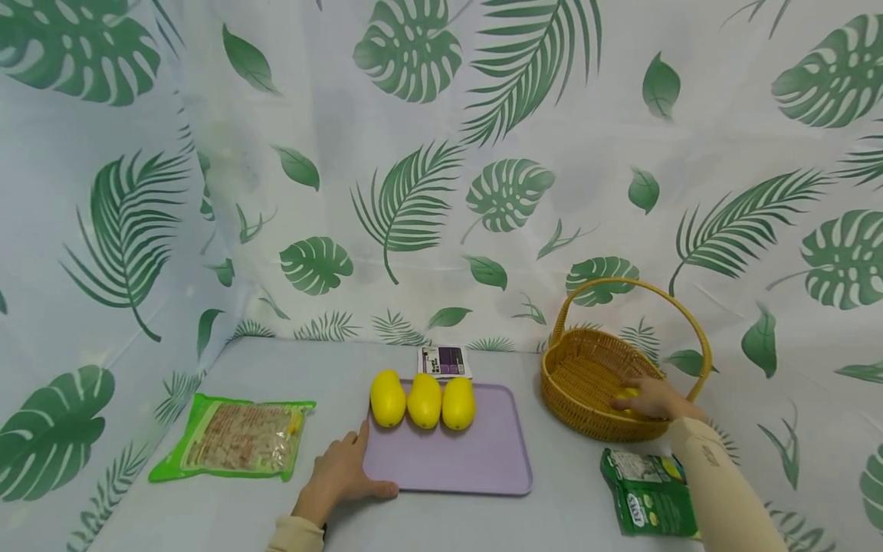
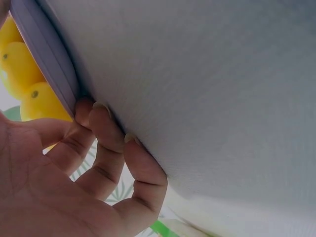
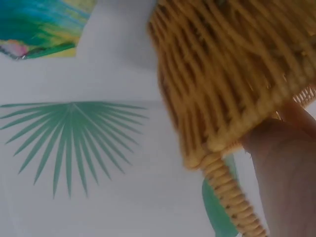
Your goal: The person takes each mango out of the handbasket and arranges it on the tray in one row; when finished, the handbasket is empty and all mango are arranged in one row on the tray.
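A light purple tray (image 1: pixel 451 460) lies on the table. Three yellow mangoes (image 1: pixel 424 400) sit side by side along its back left part. My left hand (image 1: pixel 348 468) holds the tray's front left corner, thumb at the front edge and fingers at the left edge. In the left wrist view its bent fingers (image 2: pixel 143 168) rest on the table beside the tray's rim. My right hand (image 1: pixel 651 397) reaches inside a wicker basket (image 1: pixel 576 410) on the right, fingers round a yellow mango (image 1: pixel 629 393) that they partly cover. The basket's side hides most of this hand in the right wrist view.
At the left lies a green-edged clear food bag (image 1: pixel 237 437). A green packet (image 1: pixel 648 494) lies in front of the basket under my right forearm. A small white and purple packet (image 1: pixel 444 361) is behind the tray. The basket's tall handle (image 1: pixel 638 284) arches over it. Leaf-patterned cloth hangs behind.
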`<state>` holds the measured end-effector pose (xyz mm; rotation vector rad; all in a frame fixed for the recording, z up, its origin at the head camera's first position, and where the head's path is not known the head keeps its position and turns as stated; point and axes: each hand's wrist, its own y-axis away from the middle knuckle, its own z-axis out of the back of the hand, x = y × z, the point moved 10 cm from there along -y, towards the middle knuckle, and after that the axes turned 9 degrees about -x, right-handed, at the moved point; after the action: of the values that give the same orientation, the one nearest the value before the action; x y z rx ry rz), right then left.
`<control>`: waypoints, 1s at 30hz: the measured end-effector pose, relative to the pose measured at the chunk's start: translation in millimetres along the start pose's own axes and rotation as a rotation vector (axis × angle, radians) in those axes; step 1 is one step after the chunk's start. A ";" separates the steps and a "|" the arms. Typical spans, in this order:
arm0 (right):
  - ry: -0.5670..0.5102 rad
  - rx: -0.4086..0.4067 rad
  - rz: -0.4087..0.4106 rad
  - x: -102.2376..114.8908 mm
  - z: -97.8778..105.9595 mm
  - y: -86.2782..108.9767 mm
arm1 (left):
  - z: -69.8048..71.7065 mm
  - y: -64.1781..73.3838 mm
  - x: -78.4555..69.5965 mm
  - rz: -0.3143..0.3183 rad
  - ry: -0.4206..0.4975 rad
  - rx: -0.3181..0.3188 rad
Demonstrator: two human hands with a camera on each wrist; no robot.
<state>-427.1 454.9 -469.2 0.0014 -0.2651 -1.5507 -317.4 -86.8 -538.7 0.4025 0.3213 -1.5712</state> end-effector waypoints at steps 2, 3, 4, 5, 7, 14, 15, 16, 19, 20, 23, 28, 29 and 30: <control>-0.016 0.007 0.004 1.5 -3.1 -2.2 | 0.5 0.7 -0.5 -0.002 0.003 -0.003; -0.022 0.013 0.009 2.3 -4.8 -3.5 | 0.8 1.2 -0.8 -0.002 0.004 -0.004; -0.029 0.018 0.009 3.0 -6.4 -4.5 | 0.9 1.4 -1.0 -0.003 0.004 -0.005; -0.038 0.025 0.000 2.9 -8.1 -5.2 | 1.1 1.6 -0.7 -0.002 0.004 -0.003; -0.045 0.032 -0.009 3.1 -10.4 -6.4 | 1.3 1.5 -1.0 -0.002 0.001 -0.001; -0.038 0.044 -0.021 2.2 -13.2 -9.8 | 1.5 0.1 -2.2 -0.002 -0.018 0.007; -0.044 0.043 -0.028 1.9 -12.6 -9.7 | 1.2 0.1 -1.9 0.000 -0.017 0.009; -0.054 0.041 -0.035 1.7 -11.3 -9.1 | 0.7 0.3 -1.8 0.000 -0.017 0.009; -0.070 0.013 -0.035 3.2 -5.1 -7.4 | -0.3 1.0 -0.7 0.000 -0.016 0.008; -0.064 -0.006 -0.018 5.6 -1.8 -6.6 | -0.4 1.1 -0.4 0.000 -0.017 0.008; -0.056 -0.068 0.040 14.5 8.5 -4.6 | -0.4 1.4 -0.5 -0.004 -0.012 0.005; -0.080 -0.155 0.123 33.9 28.5 0.2 | 0.2 0.8 -1.0 -0.006 -0.003 0.006; -0.086 -0.166 0.136 38.3 32.3 1.8 | 0.3 0.7 -0.7 -0.006 -0.002 0.006; -0.094 -0.174 0.151 43.6 35.7 3.8 | 0.4 0.7 -0.4 -0.007 -0.003 0.006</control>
<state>-429.5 417.9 -426.5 -0.2241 -0.1987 -1.4204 -316.7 -86.7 -538.1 0.4044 0.3164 -1.5796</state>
